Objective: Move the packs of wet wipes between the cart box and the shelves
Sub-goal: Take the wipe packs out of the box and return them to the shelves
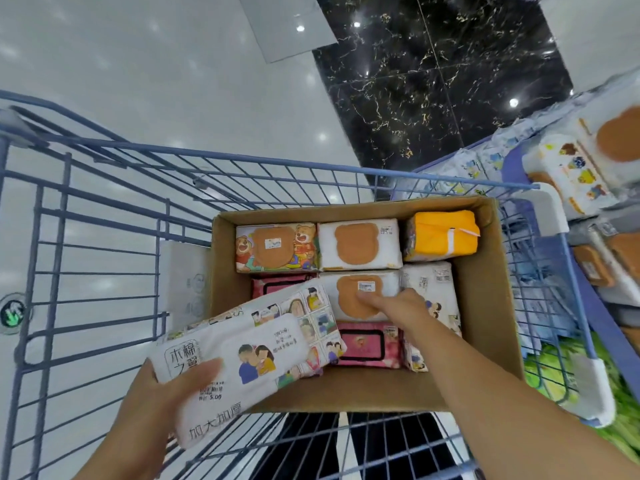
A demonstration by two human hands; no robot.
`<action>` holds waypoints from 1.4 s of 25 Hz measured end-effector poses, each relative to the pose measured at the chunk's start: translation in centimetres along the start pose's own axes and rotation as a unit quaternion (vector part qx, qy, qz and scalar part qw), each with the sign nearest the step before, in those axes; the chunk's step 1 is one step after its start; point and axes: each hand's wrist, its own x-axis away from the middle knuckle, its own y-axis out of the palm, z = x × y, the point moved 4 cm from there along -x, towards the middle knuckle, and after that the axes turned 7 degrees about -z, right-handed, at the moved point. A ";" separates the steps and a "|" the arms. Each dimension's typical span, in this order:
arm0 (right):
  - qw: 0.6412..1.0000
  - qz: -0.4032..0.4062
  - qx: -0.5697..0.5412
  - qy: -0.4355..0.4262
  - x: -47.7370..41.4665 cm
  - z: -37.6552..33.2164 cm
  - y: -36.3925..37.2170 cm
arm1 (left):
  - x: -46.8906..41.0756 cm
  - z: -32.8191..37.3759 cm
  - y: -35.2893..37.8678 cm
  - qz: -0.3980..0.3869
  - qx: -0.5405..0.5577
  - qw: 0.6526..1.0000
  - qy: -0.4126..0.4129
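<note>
Left hand: nearest the lens, at lower left; grips one end of the comic-print pack, thumb across its top face, palm underneath.
Comic-print pack: white, long, held tilted; its far end reaches over the near left corner of the box.
Cart: blue wire basket; carries the box towards its right side.
Box: open cardboard; packs of wet wipes lie flat in rows inside.
Bear-lid pack: white with a brown bear-shaped lid, mid-box, just behind a pink pack.
Right hand: reaches into the box; a fingertip rests on the bear-lid pack's lid; whether the fingers clasp the pack cannot be told.
Yellow pack: far right corner of the box.
Shelves: right of the cart, stocked with further packs.
</note>
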 end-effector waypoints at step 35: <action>0.841 0.272 -0.381 -0.273 35.7 20.0 -30.3 | 13.2 9.8 34.0 -0.199 -0.104 0.965 0.134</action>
